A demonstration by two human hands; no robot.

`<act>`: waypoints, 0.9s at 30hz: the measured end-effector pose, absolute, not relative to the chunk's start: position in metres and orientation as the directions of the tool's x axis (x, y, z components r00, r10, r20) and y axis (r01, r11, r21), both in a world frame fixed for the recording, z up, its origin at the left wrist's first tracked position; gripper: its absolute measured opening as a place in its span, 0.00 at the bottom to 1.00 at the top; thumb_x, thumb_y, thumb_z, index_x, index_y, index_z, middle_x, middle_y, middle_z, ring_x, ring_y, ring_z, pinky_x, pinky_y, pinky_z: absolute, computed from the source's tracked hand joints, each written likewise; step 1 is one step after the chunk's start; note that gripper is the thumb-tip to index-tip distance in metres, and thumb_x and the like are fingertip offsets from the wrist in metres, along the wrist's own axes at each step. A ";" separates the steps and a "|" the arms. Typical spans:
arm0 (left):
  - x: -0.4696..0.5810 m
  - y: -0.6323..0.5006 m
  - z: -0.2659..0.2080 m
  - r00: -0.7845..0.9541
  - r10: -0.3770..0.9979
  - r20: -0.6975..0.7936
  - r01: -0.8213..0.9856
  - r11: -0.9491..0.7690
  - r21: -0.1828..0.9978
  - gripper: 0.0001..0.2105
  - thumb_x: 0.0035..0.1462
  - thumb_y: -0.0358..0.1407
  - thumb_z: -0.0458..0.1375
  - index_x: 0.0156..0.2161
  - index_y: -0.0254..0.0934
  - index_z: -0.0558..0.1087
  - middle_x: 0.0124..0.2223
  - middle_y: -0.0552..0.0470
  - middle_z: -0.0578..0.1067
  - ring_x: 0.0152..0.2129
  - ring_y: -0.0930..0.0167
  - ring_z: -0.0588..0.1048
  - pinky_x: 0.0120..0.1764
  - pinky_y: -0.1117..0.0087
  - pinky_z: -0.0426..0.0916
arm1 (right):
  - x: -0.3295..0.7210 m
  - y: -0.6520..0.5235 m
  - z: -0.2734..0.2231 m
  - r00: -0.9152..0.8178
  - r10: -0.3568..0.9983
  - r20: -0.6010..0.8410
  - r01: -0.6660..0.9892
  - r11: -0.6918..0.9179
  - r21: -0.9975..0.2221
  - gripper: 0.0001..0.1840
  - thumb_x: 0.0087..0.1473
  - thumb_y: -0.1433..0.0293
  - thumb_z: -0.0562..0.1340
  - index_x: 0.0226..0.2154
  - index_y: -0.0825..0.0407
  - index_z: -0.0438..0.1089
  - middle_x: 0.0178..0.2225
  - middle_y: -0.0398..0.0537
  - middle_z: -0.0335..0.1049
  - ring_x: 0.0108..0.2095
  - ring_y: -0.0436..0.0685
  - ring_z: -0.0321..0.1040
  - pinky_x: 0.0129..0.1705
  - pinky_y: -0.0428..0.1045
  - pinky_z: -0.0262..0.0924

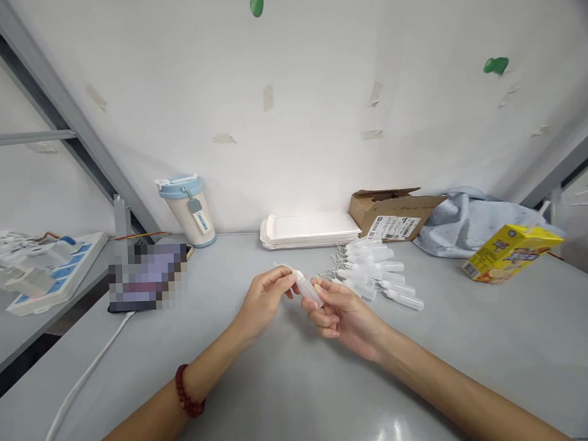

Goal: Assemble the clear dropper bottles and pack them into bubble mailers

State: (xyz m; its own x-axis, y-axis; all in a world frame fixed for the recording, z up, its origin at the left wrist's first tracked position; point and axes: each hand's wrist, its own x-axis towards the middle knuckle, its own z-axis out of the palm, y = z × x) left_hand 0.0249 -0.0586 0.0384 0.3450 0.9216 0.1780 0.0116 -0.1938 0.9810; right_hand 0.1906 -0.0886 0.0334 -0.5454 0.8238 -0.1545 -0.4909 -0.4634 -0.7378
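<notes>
While the right hand [345,314] holds a bottle [310,291] by its body, fingers closed round it, the left hand [268,300] pinches its white tip. The step in hand appears to be work at that tip; the next move likely calls for a steady right grip. The bottle lies tilted between both hands' fingers, above the worktop [290,388], beside other bottles [370,268].
</notes>
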 end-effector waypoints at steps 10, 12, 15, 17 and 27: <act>0.024 -0.057 0.037 0.332 0.931 0.154 0.048 -0.180 0.982 0.12 0.53 0.43 0.56 0.28 0.35 0.72 0.27 0.55 0.68 0.26 0.74 0.65 0.35 0.72 0.62 | 0.190 -0.089 0.035 -0.553 0.820 -0.148 -0.479 -0.458 -0.749 0.08 0.55 0.64 0.58 0.31 0.51 0.60 0.23 0.38 0.56 0.17 0.42 0.36 0.18 0.41 0.35; 0.022 -0.055 0.034 0.359 0.923 0.139 0.042 -0.165 0.985 0.12 0.54 0.43 0.56 0.29 0.35 0.72 0.28 0.54 0.69 0.26 0.74 0.65 0.35 0.72 0.62 | 0.191 -0.089 0.036 -0.552 0.820 -0.153 -0.470 -0.457 -0.755 0.09 0.55 0.63 0.58 0.32 0.51 0.61 0.22 0.37 0.54 0.17 0.42 0.35 0.18 0.41 0.35; 0.019 -0.054 0.035 0.420 0.897 0.137 0.023 -0.161 0.987 0.11 0.54 0.42 0.56 0.33 0.35 0.73 0.36 0.51 0.71 0.26 0.75 0.65 0.35 0.72 0.62 | 0.190 -0.089 0.036 -0.546 0.822 -0.163 -0.460 -0.457 -0.762 0.09 0.54 0.63 0.58 0.33 0.51 0.61 0.21 0.36 0.53 0.17 0.42 0.35 0.18 0.41 0.35; 0.017 -0.054 0.039 0.482 0.864 0.145 0.025 -0.179 0.984 0.11 0.55 0.41 0.56 0.36 0.36 0.74 0.37 0.51 0.72 0.27 0.74 0.66 0.35 0.72 0.63 | 0.190 -0.089 0.036 -0.551 0.817 -0.166 -0.456 -0.462 -0.761 0.09 0.54 0.63 0.58 0.33 0.51 0.61 0.21 0.36 0.51 0.17 0.42 0.35 0.19 0.41 0.35; 0.013 -0.058 0.052 0.581 0.788 0.203 0.088 -0.309 0.947 0.09 0.55 0.39 0.56 0.36 0.36 0.74 0.36 0.50 0.72 0.34 0.69 0.69 0.37 0.70 0.63 | 0.191 -0.088 0.031 -0.585 0.782 -0.213 -0.428 -0.521 -0.739 0.09 0.54 0.63 0.58 0.36 0.49 0.60 0.17 0.34 0.50 0.15 0.42 0.36 0.18 0.41 0.35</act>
State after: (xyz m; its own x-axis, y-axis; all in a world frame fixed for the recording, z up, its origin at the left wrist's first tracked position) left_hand 0.0128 -0.0584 0.0518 0.5812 0.7879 0.2034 0.0881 -0.3095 0.9468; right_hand 0.1912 -0.0879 0.0308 -0.5855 0.7823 -0.2126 -0.4276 -0.5208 -0.7389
